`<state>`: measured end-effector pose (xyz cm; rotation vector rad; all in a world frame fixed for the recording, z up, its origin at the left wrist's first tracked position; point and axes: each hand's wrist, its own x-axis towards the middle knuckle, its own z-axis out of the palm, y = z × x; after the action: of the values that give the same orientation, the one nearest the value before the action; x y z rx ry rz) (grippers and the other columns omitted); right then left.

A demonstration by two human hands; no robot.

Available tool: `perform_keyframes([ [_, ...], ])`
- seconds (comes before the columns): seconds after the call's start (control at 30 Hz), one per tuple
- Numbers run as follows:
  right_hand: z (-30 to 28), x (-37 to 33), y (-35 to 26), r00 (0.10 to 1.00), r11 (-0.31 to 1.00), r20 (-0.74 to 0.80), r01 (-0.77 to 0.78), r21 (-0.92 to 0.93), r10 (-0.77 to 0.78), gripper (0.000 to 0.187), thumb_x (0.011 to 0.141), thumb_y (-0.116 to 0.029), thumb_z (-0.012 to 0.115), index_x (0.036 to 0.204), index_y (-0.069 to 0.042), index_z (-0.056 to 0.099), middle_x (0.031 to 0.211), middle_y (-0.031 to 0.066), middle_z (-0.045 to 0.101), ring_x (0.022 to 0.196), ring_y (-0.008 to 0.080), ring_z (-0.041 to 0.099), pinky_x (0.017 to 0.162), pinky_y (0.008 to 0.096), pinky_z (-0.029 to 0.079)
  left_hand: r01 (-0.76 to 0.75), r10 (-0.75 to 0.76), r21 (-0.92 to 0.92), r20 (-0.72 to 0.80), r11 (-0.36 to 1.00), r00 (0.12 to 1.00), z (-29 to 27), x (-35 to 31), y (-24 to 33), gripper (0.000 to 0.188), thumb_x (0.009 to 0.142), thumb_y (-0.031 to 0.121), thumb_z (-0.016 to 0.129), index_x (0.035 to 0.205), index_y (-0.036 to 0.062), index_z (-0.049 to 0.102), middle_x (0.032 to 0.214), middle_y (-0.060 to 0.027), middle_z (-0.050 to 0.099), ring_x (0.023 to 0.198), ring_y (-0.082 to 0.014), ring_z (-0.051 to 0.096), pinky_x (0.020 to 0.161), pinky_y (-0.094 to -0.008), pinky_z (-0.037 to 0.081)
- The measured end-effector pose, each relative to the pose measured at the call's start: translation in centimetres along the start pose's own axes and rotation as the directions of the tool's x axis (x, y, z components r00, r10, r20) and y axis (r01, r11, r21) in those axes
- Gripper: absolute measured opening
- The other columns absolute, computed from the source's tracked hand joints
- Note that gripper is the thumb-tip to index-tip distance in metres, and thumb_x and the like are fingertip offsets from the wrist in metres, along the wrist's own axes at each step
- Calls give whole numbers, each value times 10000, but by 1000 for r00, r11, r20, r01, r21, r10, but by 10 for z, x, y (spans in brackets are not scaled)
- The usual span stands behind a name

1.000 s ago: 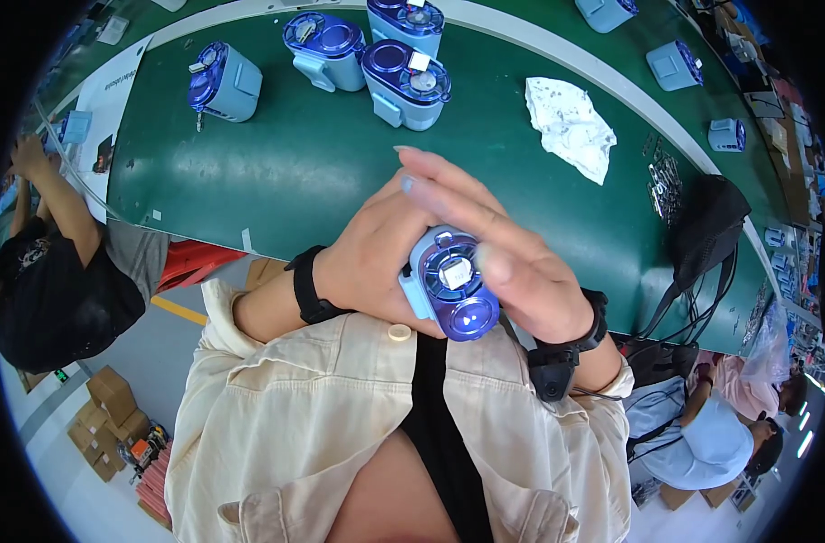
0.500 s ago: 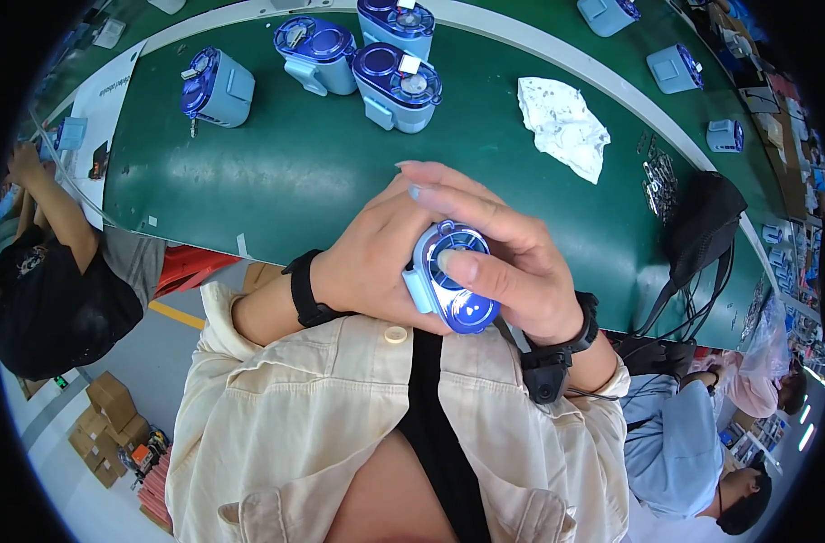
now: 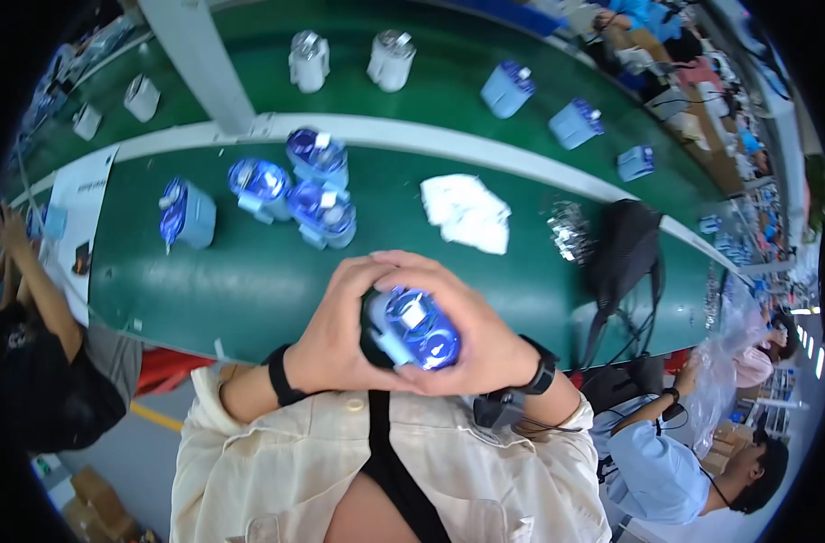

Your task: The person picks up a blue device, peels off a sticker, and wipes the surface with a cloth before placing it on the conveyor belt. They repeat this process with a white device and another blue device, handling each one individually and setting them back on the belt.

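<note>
Between both palms, above the near edge of the table, I hold a small blue plastic device (image 3: 419,337) with a glossy dark blue top, a light blue side clip and a small white piece on top. My left hand (image 3: 333,330) wraps its left side, and my right hand (image 3: 480,339) curls round its right side. The fingers of both hands meet at the far side and partly hide the body. Beyond my hands stand similar blue devices: one alone (image 3: 190,217) at the left, and a group of three, with the closest (image 3: 326,217) nearest my left hand.
A crumpled white cloth (image 3: 467,214), a heap of small metal parts (image 3: 571,233) and a black bag (image 3: 622,242) with straps lie on the green table (image 3: 249,303). A white rail (image 3: 430,138) and an upright post (image 3: 200,63) border it. Co-workers sit at both sides.
The view has tilted up, showing more of the far table. My right thumb has moved off the device's top, and both hands now clasp its sides; its white piece shows.
</note>
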<state>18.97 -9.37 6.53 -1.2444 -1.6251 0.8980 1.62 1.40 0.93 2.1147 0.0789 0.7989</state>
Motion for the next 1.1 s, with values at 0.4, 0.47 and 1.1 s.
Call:
perform_keyframes([
  [0.4, -134, 131, 146, 683, 761, -730, -491, -425, 33, 699, 772, -322, 757, 1337, -13, 484, 1126, 197, 646, 1018, 310, 637, 896, 364, 501, 76, -70, -120, 48, 990, 996, -3, 4, -3, 1092, 547, 379, 936, 1401, 27, 352, 1174, -168, 535, 1079, -304, 549, 962, -415, 436],
  [0.47, -139, 133, 160, 699, 719, -713, -470, -512, -50, 700, 765, -347, 763, 1319, -6, 504, 1127, 207, 645, 1019, 329, 633, 898, 376, 500, 87, -84, -114, 31, 990, 996, -4, 2, -7, 1059, 562, 369, 930, 1391, 28, 366, 1149, -159, 550, 1048, -288, 564, 943, -403, 450],
  [1.1, -217, 7, 66, 366, 419, -930, -839, -347, -37, 982, 613, -278, 875, 1424, -23, 384, 1109, 245, 656, 956, 338, 670, 851, 365, 526, 137, -110, -293, 105, 946, 988, -12, -8, -12, 1058, 587, 269, 931, 1420, 23, 327, 1203, -158, 550, 1103, -271, 572, 995, -407, 438],
])
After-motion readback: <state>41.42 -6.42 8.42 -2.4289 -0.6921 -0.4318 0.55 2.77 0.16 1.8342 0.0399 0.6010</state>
